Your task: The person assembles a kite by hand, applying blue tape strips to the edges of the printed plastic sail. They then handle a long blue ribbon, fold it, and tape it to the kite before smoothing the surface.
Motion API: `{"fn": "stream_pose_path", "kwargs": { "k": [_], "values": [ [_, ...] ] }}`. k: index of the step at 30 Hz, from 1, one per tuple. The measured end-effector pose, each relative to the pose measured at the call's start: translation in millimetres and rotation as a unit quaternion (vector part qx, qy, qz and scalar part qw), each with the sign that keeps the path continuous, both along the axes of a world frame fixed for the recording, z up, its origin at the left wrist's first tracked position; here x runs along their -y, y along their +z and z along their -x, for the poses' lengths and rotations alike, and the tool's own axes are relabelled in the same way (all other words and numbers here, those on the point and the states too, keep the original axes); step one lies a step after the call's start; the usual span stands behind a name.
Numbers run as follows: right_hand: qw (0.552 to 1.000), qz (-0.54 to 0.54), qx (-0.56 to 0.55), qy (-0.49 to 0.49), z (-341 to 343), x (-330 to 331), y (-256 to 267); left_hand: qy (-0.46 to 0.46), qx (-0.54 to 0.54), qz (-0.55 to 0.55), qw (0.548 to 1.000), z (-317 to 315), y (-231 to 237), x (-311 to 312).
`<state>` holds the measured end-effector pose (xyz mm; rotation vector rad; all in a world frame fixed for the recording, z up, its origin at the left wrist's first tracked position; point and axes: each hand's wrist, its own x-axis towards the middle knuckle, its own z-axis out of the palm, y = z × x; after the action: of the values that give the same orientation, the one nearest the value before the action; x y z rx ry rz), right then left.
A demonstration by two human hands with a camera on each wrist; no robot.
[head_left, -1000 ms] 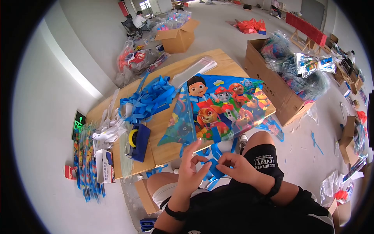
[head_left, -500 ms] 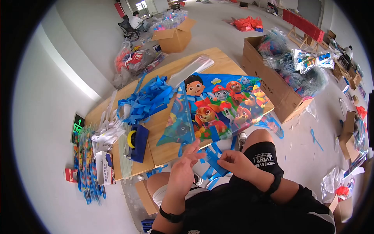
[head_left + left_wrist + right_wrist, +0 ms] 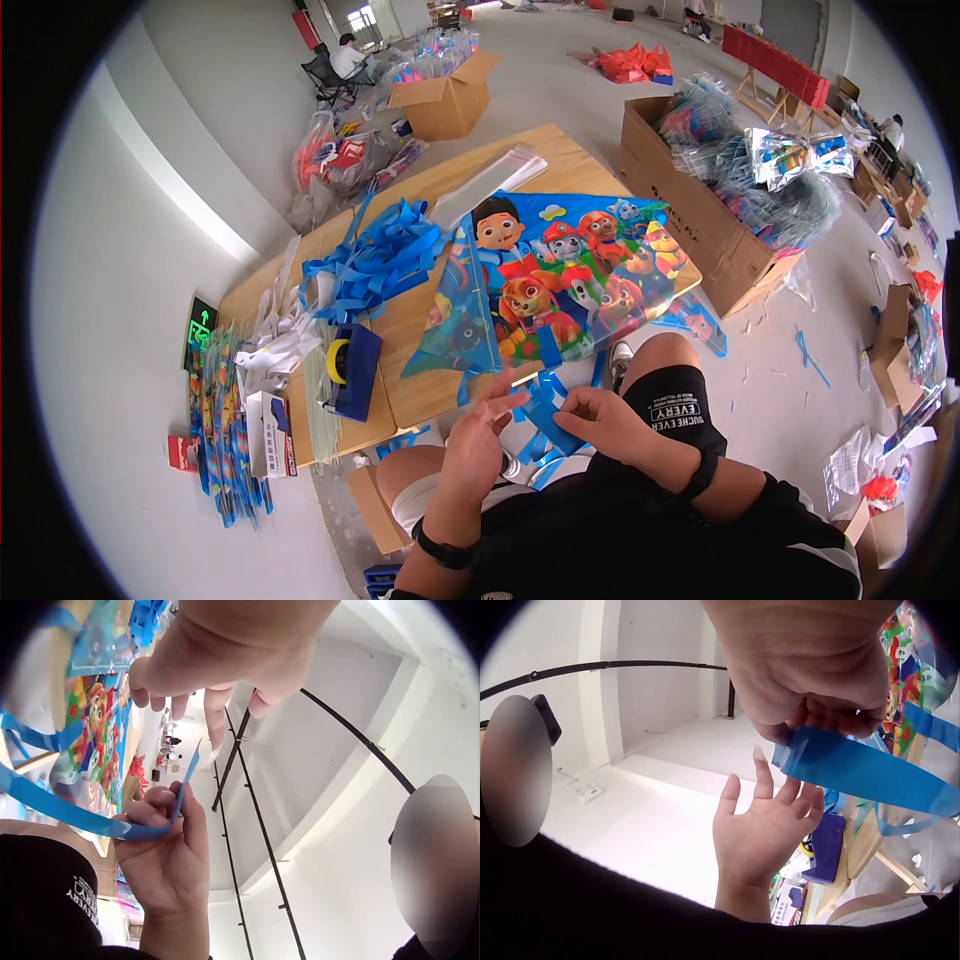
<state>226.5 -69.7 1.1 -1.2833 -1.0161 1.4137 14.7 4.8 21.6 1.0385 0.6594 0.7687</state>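
My right hand [image 3: 605, 425] pinches the end of a flat blue plastic ribbon [image 3: 862, 769] between thumb and fingers, over my lap. The ribbon runs off toward the table edge in both wrist views. To its left, my left hand [image 3: 475, 440] is raised with fingers spread and grips nothing. A small whitish clear piece [image 3: 759, 752], like tape, sits at one of its fingertips. On the table just beyond both hands lies a cartoon-printed kite [image 3: 530, 305], its corner hanging over the front edge. A blue strip crosses its near edge.
On the wooden table [image 3: 400, 350] stand a blue tape dispenser [image 3: 360, 375], a heap of blue ribbon [image 3: 385, 250] and a stack of clear sleeves [image 3: 490, 185]. Bundled printed plastic [image 3: 225, 440] hangs at the left. A large carton [image 3: 690, 210] of bagged goods stands beyond the right side.
My left hand has come away from the blue ribbon, moving left, and its fingers have gone from bent together to spread. My right hand keeps its pinch on the ribbon.
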Motion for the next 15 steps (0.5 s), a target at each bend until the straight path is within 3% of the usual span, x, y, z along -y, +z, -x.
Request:
{"fn": "stream_pose_path", "kwargs": {
  "k": [15],
  "values": [
    [1.000, 0.005, 0.017, 0.003, 1, 1, 3, 0.006, 0.021, 0.018, 1.000, -3, -15, 0]
  ]
}}
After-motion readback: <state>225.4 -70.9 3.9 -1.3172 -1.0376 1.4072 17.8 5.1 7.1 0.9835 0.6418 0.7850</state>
